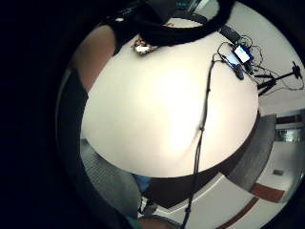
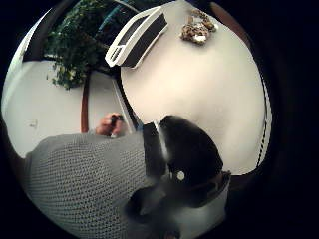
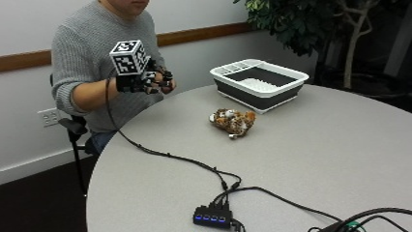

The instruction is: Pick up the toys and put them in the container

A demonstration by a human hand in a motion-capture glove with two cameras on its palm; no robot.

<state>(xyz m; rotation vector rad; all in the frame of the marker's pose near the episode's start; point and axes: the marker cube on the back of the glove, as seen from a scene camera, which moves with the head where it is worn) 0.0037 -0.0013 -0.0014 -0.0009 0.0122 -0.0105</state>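
One round table [image 3: 334, 145] is seen. On it, one plush toy [image 3: 233, 122] with brown and white fur can be counted, and one container [image 3: 259, 83], a white-rimmed dark-walled basket. One small black hub [image 3: 212, 215] with blue lights is counted near the table's edge. One gloved right hand [image 3: 145, 79] is shown. One potted plant [image 3: 302, 21] is seen behind the table.

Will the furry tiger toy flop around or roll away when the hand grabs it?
The plush tiger toy looks soft and fuzzy, so it will probably squish and flop rather than stay stiff. It lies slumped on the table, so it likely won't roll. It seems light, and its fur should not be slippery for the gloved right hand.
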